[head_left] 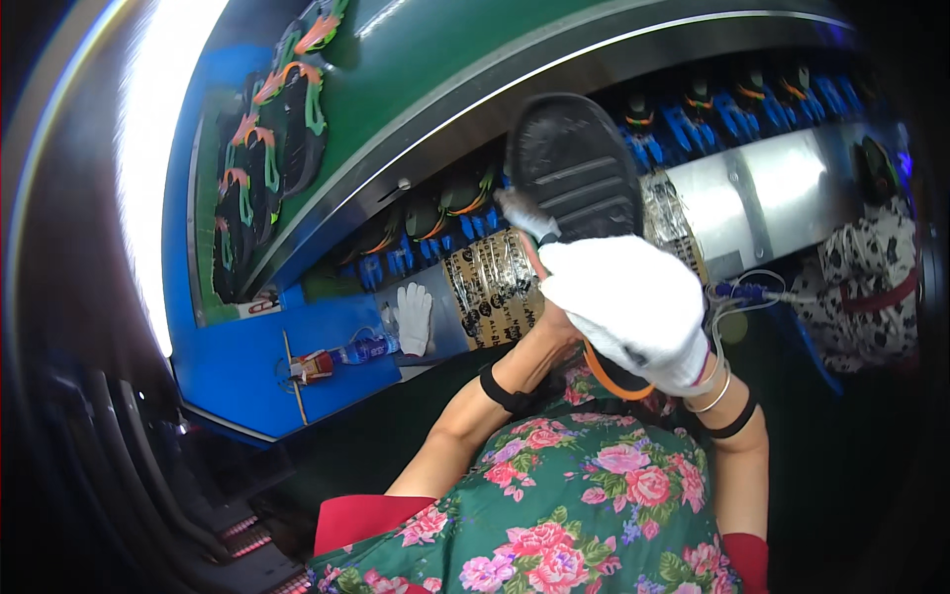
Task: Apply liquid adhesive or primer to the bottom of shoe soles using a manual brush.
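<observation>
A black sandal (576, 163) is held up in front of me, its ridged sole face toward me and an orange strap (616, 378) curving below my hands. My left hand (556, 332) is bare and comes up from the left; its fingers, mostly hidden behind the glove, appear closed around the sandal's side. My right hand (628, 307), in a white knit glove, covers the sandal's near end. From its fingertips sticks a small brush (529, 215) with pale, blurred bristles, touching or close to the sole's left edge.
Several sandals with orange and green straps (265, 139) lie on the green conveyor (416, 49). Blue holders (683, 129) with more sandals line its underside. A white glove (414, 317), a blue-labelled bottle (366, 348) and a red container (312, 366) with a stick sit left. Cable (747, 291) and spotted cloth (861, 277) lie right.
</observation>
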The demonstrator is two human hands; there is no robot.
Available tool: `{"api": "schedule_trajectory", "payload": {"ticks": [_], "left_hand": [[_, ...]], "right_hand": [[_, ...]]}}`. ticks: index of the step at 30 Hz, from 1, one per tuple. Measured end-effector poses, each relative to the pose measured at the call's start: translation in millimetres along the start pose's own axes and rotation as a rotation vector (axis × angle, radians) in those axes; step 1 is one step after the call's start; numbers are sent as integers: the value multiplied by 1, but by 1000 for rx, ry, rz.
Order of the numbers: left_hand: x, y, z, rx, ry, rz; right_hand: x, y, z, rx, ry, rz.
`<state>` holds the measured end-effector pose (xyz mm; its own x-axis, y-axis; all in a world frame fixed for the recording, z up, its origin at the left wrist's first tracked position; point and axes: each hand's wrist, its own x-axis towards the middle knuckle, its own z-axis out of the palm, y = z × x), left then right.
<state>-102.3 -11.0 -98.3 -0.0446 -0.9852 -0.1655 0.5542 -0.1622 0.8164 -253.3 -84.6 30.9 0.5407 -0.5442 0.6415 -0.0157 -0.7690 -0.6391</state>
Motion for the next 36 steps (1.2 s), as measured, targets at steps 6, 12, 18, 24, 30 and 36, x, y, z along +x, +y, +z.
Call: {"api": "schedule_trajectory", "payload": {"ticks": [6,12,18,24,30,36], "left_hand": [[16,3,-6,-891,-53,-51],[12,2,-9,-843,-53,-99],[14,0,-14,-836,-55,-132],[13,6,-31,-876,-28,-128],[18,15,-18,-785,-79,-190],[15,21,-24,-739,-74,-188]], "right_hand": [[-9,17,-2,163,114,107],[-17,18,1,209,104,-12],[-18,25,1,38,122,-6],[-19,32,-3,315,92,35],[-39,31,16,76,11,-90],[-39,34,1,151,81,12]]}}
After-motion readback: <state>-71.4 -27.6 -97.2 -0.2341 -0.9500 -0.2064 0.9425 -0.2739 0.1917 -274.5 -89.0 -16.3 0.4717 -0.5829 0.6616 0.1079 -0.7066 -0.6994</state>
